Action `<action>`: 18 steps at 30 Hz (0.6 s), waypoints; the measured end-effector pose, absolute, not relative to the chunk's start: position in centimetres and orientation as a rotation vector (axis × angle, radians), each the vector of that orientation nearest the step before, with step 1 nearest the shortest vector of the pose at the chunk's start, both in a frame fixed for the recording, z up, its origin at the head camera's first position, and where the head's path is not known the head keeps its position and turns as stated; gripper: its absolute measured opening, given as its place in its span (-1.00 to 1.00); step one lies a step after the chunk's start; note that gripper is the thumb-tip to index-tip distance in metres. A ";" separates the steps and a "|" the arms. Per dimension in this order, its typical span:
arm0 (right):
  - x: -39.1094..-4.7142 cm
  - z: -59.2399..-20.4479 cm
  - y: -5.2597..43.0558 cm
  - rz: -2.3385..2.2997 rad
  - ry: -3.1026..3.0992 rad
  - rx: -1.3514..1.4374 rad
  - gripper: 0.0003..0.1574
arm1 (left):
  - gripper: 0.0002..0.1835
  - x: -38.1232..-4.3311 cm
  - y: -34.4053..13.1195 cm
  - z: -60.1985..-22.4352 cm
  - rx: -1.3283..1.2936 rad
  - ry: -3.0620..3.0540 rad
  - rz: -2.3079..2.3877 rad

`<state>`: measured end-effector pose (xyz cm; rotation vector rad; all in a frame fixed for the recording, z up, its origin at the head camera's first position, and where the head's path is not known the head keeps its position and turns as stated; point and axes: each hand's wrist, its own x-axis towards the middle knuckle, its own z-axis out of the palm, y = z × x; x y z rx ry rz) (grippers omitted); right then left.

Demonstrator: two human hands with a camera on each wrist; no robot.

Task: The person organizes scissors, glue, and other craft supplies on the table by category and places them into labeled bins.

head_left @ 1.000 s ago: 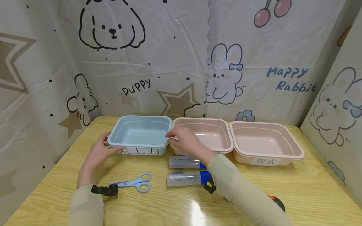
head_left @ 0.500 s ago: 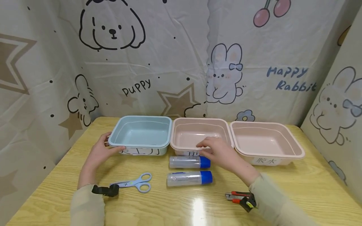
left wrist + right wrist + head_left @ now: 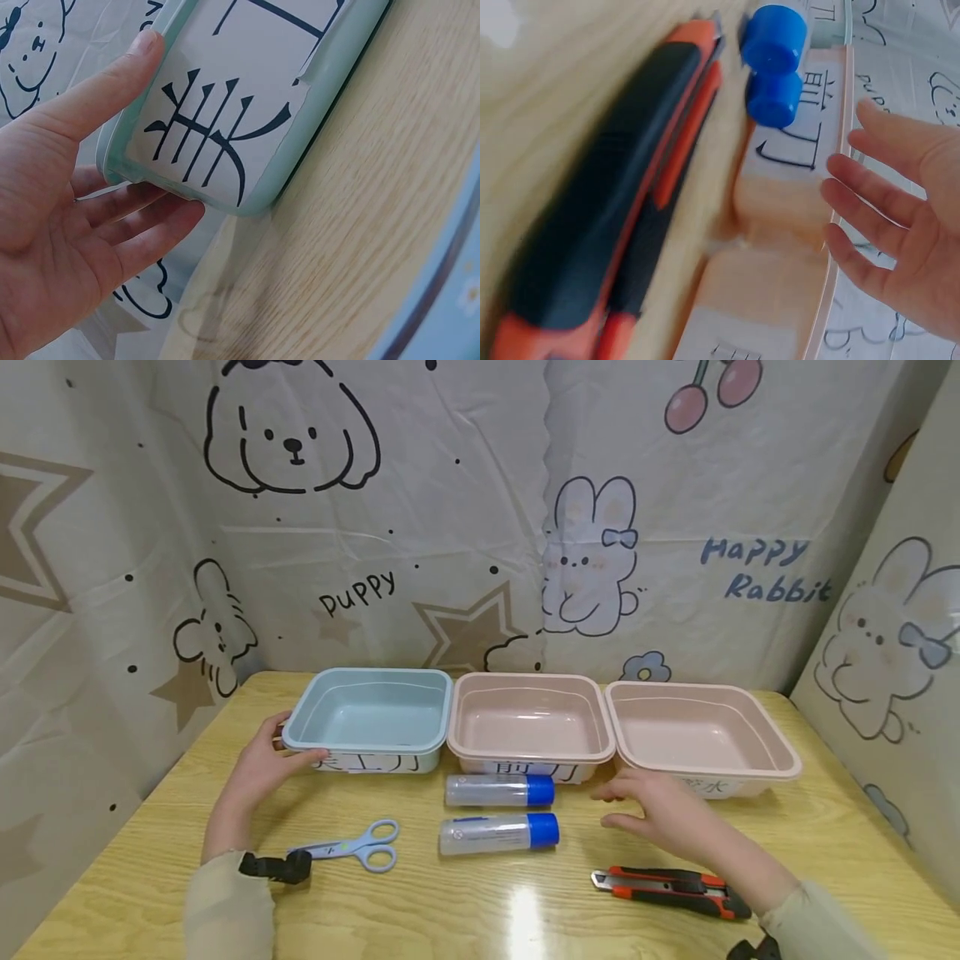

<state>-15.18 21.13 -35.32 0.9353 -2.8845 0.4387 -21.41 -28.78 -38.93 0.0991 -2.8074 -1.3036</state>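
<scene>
At the left corner of the light-blue plastic bin (image 3: 367,750), my left hand (image 3: 258,768) holds on, its thumb along the front rim and its fingers at the side wall. The left wrist view shows the thumb (image 3: 97,94) near the bin's labelled front (image 3: 217,127). My right hand (image 3: 667,814) hovers with nothing in it, fingers apart, before the right pink bin (image 3: 780,760). Nearest below it lies a black and red utility knife (image 3: 671,889), its blade tip pointing left. Two clear glue bottles with blue caps, the rear one (image 3: 487,791) and the front one (image 3: 483,835), lie left of that hand.
Between the other bins stands a middle pink bin (image 3: 457,747), also labelled in front. Blue-handled scissors (image 3: 352,847) lie on the wooden table (image 3: 420,910) near my left wrist, blades leftward. A printed cloth (image 3: 465,527) hangs behind the bins.
My right hand has moved right and toward me, from the blue bin's right edge past the middle bin, uncovering the bottles' caps and the utility knife. My left hand stays at the blue bin.
</scene>
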 end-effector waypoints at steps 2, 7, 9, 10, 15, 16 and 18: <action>-14.7 -35.5 21.9 0.437 -2.930 0.930 -0.66 | 0.15 -21.3 -28.9 -38.9 0.102 -2.807 -1.307; -13.4 -35.8 23.6 0.413 -3.037 0.909 -0.47 | 0.15 -21.3 -29.0 -38.9 0.085 -2.804 -1.326; -12.9 -36.0 24.3 0.417 -3.091 0.894 -0.37 | 0.14 -21.4 -28.9 -38.9 0.075 -2.803 -1.334; -12.7 -36.1 24.5 0.416 -3.121 0.886 -0.33 | 0.13 -21.4 -28.8 -38.9 0.072 -2.801 -1.337; -12.1 -36.8 25.8 0.437 -3.244 0.893 -0.27 | 0.12 -21.4 -28.7 -38.9 0.079 -2.798 -1.334; -12.1 -37.0 26.1 0.442 -3.256 0.894 -0.27 | 0.12 -21.4 -28.7 -38.9 0.081 -2.798 -1.332; -11.9 -37.4 26.6 0.445 -3.286 0.883 -0.27 | 0.12 -21.4 -28.7 -38.8 0.080 -2.798 -1.336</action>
